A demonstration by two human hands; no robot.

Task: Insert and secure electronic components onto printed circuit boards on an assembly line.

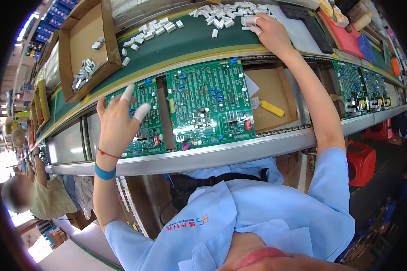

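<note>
My left hand (pixel 117 119) is over the left green circuit board (pixel 149 113), its fingers apart and nothing visible between them. White finger cots cover some of its fingertips. At the far side of the bench, my right hand (pixel 272 35) reaches into a loose pile of white connectors (pixel 224 16). Its thumb and finger, also in white cots, close around a white connector (pixel 245 28) at the pile's edge. A second, fully visible circuit board (pixel 208 101) lies between my hands on the rail line, filled with small components.
A cardboard box (pixel 68 54) with some connectors stands at the left. A yellow-handled tool (pixel 271 108) lies in a carton beneath the rails. More circuit boards (pixel 362 88) sit on the right. Red stools (pixel 362 162) stand below the line. Another person (pixel 54 196) works at the left.
</note>
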